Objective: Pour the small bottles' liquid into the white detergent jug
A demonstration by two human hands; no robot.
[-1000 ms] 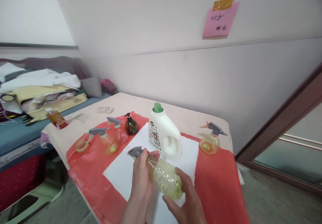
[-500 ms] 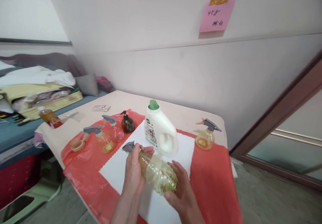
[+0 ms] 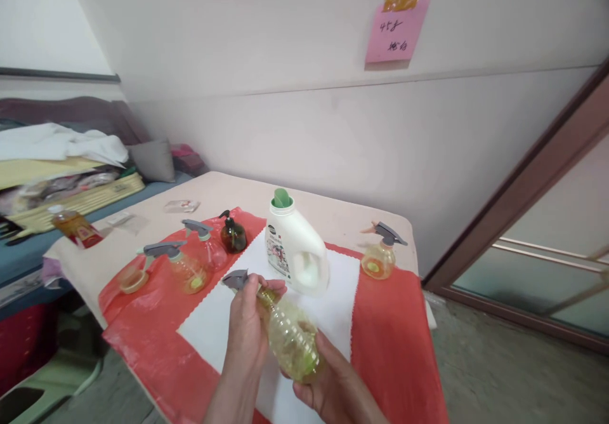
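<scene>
Gripping a translucent, faceted spray bottle [image 3: 291, 338] near its neck with left hand [image 3: 248, 322], base with right hand [image 3: 333, 376], above scallop-edged sheet [image 3: 204, 334].

A smooth pale-grey wall [image 3: 266, 43] – crossed by one thin seam [image 3: 333, 87] – rises behind a cream-topped table [image 3: 352, 216]. At left, a blue-covered bed or couch [image 3: 13, 252] has a dark purplish back [image 3: 71, 110]; at right, a brown-framed glass panel [image 3: 528, 278] borders the dull grey floor [image 3: 480, 367].
</scene>
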